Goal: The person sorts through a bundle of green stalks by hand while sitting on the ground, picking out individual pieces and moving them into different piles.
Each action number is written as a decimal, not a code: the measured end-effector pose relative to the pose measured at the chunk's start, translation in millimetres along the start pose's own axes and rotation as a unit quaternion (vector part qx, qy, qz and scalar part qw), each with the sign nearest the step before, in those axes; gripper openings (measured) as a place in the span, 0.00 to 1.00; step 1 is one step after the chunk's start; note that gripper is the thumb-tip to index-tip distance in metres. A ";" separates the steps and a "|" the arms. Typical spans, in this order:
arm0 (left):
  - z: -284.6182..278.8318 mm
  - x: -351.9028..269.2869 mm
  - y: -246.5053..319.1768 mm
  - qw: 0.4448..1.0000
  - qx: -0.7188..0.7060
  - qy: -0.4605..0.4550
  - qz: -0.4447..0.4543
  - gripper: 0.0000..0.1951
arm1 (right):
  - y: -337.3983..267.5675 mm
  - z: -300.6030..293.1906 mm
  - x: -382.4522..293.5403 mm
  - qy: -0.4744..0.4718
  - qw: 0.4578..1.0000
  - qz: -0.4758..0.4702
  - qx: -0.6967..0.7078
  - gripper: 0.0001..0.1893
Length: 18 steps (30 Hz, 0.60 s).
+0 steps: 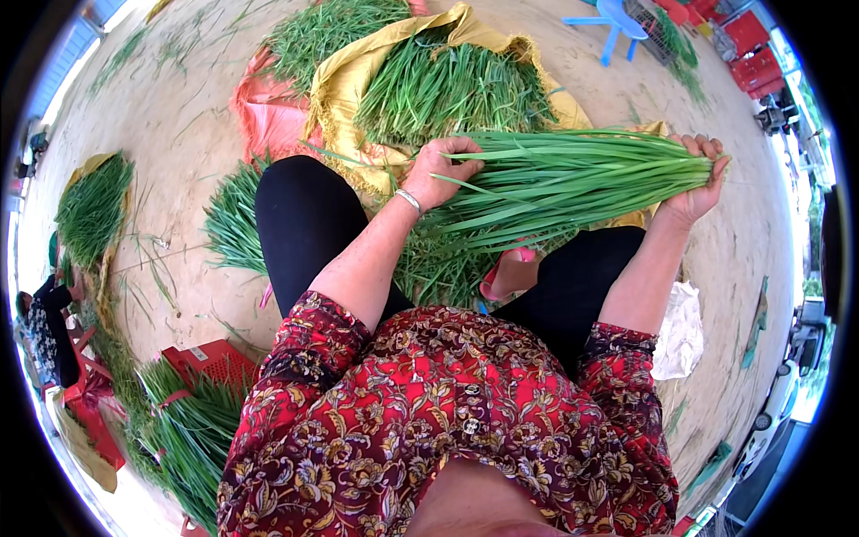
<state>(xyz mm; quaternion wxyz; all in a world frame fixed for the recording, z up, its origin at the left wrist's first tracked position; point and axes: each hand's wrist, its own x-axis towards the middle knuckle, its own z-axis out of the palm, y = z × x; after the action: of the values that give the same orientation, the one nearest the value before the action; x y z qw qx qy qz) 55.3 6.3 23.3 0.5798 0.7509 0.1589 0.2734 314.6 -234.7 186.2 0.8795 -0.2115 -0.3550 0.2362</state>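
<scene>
A long bunch of green leaves, apparently garlic chives (570, 174), lies sideways in front of me above my knees. My right hand (694, 178) grips its pale stem end, fingers wrapped around it. At the leaf-tip end is my left hand (439, 171), wearing a silver bracelet (409, 200). Its thumb and fingers are curled about a few leaf tips. Some loose blades stick out past the bunch toward that hand. Beyond it, more cut chives (463, 87) rest on a yellow woven sack (342, 60). Loose green leaves (436, 268) cover the floor between my legs.
A pink sack (275, 104) with more greens lies behind at left. Chive bundles (194, 416) lean by a red crate (208, 359). Another person (50, 329) sits far left. A blue stool (614, 27) and red crates (751, 54) stand at upper right. White plastic (678, 332) lies right.
</scene>
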 end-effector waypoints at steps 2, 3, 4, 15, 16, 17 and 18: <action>-1.2 1.6 -3.3 0.999 -0.016 -0.024 -0.032 0.07 | -1.5 1.1 -0.5 0.003 1.000 0.004 -0.005 0.11; -2.4 2.5 -0.9 0.998 -0.023 -0.035 -0.048 0.06 | -0.8 2.2 -0.7 0.003 1.000 0.007 -0.007 0.10; -3.3 2.2 2.4 0.996 -0.030 -0.040 -0.070 0.04 | 0.3 4.4 -1.6 0.003 1.000 0.010 -0.008 0.10; -25.6 -0.1 28.7 0.931 -0.241 -0.196 -0.189 0.18 | 8.2 -1.2 0.6 0.024 0.999 0.030 -0.021 0.10; -23.4 -2.7 30.3 0.929 -0.253 -0.191 -0.192 0.18 | 8.5 -0.6 0.4 0.026 0.999 0.030 -0.028 0.10; -21.9 -3.9 31.8 0.926 -0.265 -0.185 -0.195 0.18 | 8.9 -0.1 0.2 0.029 0.999 0.030 -0.035 0.10; -20.8 -3.1 29.6 0.927 -0.253 -0.186 -0.204 0.19 | 9.0 -0.4 0.7 0.029 0.999 0.032 -0.030 0.10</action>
<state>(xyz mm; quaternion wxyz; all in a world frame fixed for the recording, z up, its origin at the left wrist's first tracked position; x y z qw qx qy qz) 38.1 12.7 54.6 0.8130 0.5679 0.1237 0.0354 312.9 -227.3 181.4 0.8744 -0.2560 -0.3296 0.2474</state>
